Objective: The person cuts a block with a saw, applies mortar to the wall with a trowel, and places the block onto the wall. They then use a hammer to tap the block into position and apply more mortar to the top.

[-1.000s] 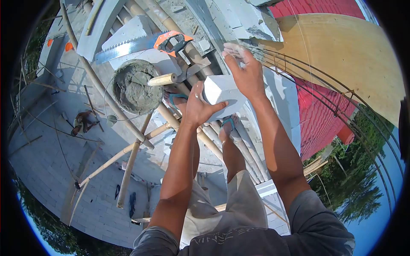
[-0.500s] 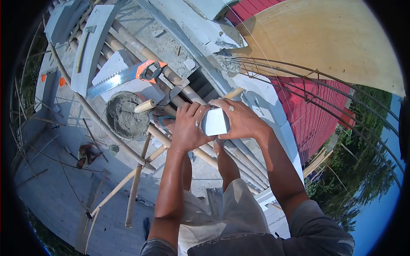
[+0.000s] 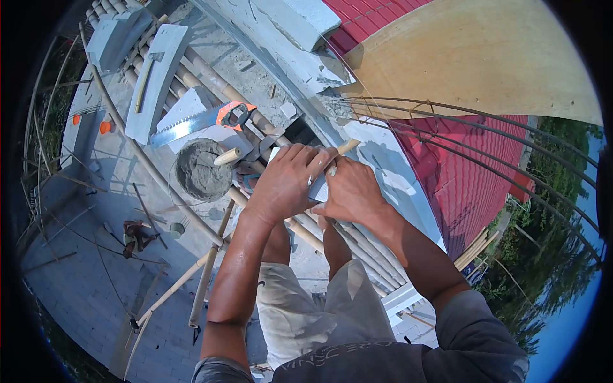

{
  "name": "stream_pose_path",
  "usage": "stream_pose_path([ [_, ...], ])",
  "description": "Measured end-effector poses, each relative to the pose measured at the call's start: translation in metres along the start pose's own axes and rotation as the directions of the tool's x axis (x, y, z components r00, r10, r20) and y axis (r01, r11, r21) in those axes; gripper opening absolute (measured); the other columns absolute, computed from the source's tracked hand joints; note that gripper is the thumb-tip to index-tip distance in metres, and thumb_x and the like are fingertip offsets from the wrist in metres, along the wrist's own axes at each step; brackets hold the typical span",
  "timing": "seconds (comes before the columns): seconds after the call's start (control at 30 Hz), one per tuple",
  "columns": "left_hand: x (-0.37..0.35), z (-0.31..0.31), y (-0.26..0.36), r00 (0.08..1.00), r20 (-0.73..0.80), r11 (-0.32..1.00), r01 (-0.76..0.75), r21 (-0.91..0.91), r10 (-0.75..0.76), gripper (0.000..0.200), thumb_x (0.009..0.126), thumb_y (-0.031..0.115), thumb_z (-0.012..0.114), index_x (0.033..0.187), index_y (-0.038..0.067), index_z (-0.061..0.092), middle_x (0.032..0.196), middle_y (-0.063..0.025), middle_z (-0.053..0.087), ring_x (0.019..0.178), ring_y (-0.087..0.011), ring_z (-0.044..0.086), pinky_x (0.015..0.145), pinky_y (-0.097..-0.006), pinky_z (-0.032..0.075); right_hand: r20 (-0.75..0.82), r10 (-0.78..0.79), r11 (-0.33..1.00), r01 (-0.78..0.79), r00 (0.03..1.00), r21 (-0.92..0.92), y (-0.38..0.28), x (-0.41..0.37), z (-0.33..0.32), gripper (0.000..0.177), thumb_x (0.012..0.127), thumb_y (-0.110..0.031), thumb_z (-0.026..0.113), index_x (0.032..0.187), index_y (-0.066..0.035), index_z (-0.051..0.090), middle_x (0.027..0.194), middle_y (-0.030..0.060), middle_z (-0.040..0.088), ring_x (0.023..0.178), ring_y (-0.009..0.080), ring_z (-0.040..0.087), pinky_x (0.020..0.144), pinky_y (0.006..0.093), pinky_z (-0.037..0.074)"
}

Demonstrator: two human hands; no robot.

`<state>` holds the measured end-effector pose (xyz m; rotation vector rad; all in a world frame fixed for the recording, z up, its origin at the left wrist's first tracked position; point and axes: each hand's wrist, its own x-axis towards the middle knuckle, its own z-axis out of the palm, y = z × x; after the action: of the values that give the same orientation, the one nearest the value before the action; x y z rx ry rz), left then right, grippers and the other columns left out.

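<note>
A white lightweight block piece (image 3: 318, 190) is held in front of my legs. My left hand (image 3: 288, 182) is closed round its left side, and my right hand (image 3: 355, 189) grips its right side, with the fingers of both hands meeting over the top. Much of the block is hidden behind my fingers. Left of my hands stands a bucket of grey mortar (image 3: 196, 172); a tool's wooden handle (image 3: 228, 156) juts over its rim. Beyond it a handsaw (image 3: 195, 126) with an orange and black grip rests on white blocks.
Bamboo poles (image 3: 207, 76) form the scaffold under me. A hatchet-like tool (image 3: 149, 82) lies on a long white block (image 3: 167, 48). Bent steel bars (image 3: 485, 137) reach out at right, beside red roofing (image 3: 463, 159) and a plywood sheet (image 3: 472, 57). A person (image 3: 135, 238) is far below.
Both hands have shifted and turned over the block piece, covering most of its white face. The fingers have come together on top. The view has moved slightly.
</note>
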<state>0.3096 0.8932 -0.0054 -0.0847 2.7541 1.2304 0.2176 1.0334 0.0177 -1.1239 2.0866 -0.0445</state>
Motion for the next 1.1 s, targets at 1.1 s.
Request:
stream_pose_path([
  [1.1, -0.219, 0.135, 0.025, 0.674, -0.007, 0.666, 0.73, -0.154, -0.739, 0.053, 0.087, 0.036, 0.067, 0.132, 0.012, 0.054, 0.12, -0.0127, 0.063, 0.112, -0.0325, 0.06, 0.099, -0.0506, 0.044, -0.522, 0.471, 0.882, -0.362, 0.711, 0.302, 0.152, 0.141, -0.104, 0.089, 0.056, -0.034, 0.087, 0.132, -0.003, 0.051, 0.114, 0.02, 0.068, 0.107, 0.0352, 0.066, 0.091, 0.0438, 0.053],
])
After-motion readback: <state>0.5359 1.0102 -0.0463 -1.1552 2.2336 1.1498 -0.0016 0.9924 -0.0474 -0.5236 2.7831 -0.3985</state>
